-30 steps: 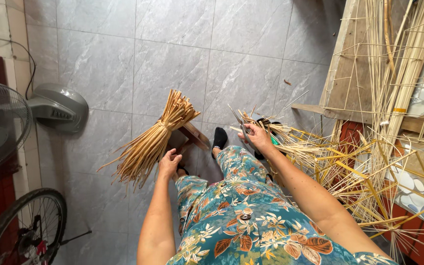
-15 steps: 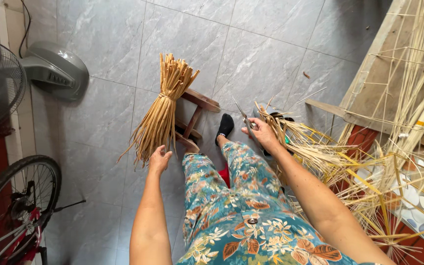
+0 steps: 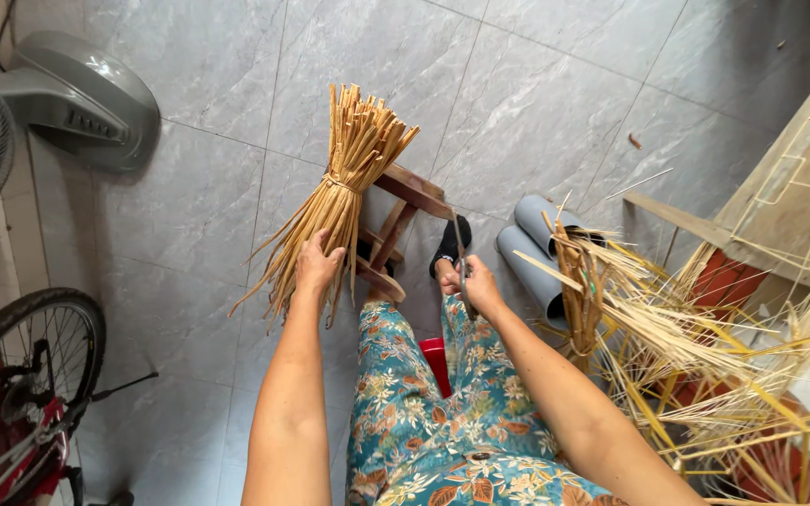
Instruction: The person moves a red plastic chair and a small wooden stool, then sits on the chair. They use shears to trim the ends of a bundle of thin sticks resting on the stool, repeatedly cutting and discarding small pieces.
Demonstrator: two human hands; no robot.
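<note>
We record the left hand closed around the lower part of a tied bundle of bamboo strips, fingers wrapped over the splayed ends. The bundle leans tilted, its bound upper part resting against a small wooden stool; the grip appears to steady it there and keep the loose strips together. The right hand is shut on a thin blade-like tool, which points up and away from the body; whether it is a knife or a sliver we cannot tell. It sits above the knee, well apart from the bundle.

Moving outward, we note floral trousers and a dark slipper beside the stool legs. To the right lie two grey pipes just behind a loose heap of bamboo slivers, with a frame of thin sticks leaning above it.

The surface is a grey tiled floor, smooth, with a few scraps. At the left stand a fan base and a bicycle wheel.
</note>
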